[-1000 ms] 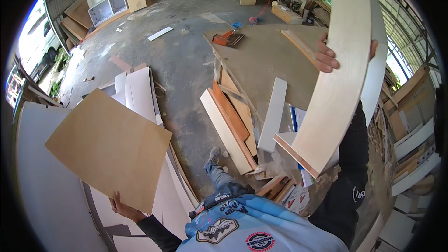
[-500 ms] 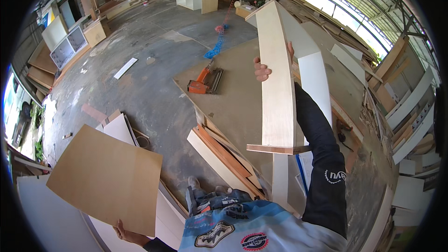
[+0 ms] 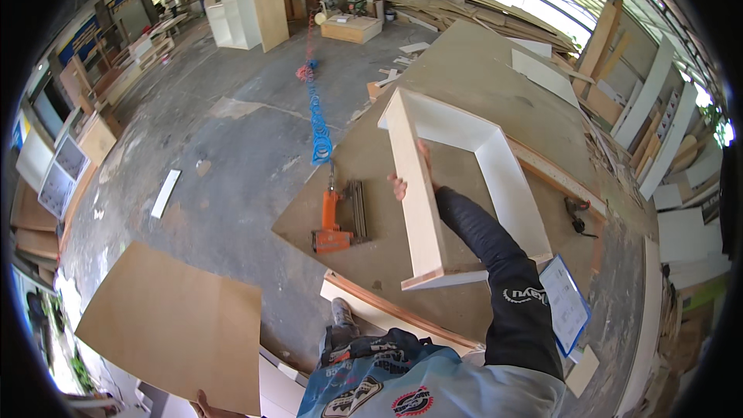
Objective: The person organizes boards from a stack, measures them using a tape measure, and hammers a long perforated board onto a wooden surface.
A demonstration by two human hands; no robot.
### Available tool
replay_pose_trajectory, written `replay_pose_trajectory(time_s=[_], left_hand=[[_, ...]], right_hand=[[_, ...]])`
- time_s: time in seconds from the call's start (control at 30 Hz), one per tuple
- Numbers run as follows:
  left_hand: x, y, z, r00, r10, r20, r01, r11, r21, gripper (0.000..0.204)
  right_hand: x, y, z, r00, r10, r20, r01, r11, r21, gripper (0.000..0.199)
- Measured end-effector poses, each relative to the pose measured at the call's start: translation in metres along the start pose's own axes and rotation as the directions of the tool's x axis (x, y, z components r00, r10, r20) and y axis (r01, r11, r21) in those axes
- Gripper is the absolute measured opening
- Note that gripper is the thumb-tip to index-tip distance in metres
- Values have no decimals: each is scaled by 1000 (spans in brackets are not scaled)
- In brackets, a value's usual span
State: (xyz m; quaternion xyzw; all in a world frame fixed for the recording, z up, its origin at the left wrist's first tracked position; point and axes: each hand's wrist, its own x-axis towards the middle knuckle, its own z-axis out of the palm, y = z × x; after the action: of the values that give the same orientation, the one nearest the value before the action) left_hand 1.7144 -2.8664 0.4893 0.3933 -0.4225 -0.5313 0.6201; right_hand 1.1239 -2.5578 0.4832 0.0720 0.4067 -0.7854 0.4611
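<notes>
My right hand point(image 3: 410, 178) grips the near side board of an open rectangular drawer frame point(image 3: 422, 228), thumb on one face and fingers on the other. The frame has pale wood outside, white inner faces and no panel across its middle. It is tilted over a large brown board point(image 3: 480, 54). At the lower left, my left hand point(image 3: 203, 405) pinches the lower edge of a thin plywood sheet point(image 3: 174, 325), which fans out away from me. Left of the frame, an orange nail gun point(image 3: 333, 224) lies on the brown board, a blue coiled air hose point(image 3: 318, 128) running from it.
A blue-edged clipboard point(image 3: 565, 306) lies right of my sleeve, and a dark power tool point(image 3: 577, 217) sits beyond it. Wood strips point(image 3: 395, 313) lie by my feet. A white strip point(image 3: 166, 193) is on the concrete floor. A cabinet point(image 3: 251, 11) stands at the back.
The drawer frame has come down and turned, so its opening now shows. My view has shifted right, and the plywood sheet stays in my left hand, slightly lower.
</notes>
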Motion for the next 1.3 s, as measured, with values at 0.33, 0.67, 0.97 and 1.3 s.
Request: replay_pose_trajectory(time_s=[0.33, 0.67, 0.97, 1.3], left_hand=[[85, -18, 98, 980, -40, 197, -15, 963, 269, 40], [83, -54, 193, 884, -94, 458, -24, 970, 244, 39], [80, -52, 205, 845, -85, 527, -60, 966, 252, 38], [37, -47, 197, 801, -75, 593, -85, 968, 238, 36]], right_hand=[[76, 38, -26, 935, -174, -309, 93, 961, -259, 100], [122, 32, -54, 637, -658, -402, 89, 581, -809, 103], [-153, 61, -12, -40, -998, 48, 226, -56, -972, 12], [-320, 238, -198, 434, -771, -466, -740, -10, -673, 100]])
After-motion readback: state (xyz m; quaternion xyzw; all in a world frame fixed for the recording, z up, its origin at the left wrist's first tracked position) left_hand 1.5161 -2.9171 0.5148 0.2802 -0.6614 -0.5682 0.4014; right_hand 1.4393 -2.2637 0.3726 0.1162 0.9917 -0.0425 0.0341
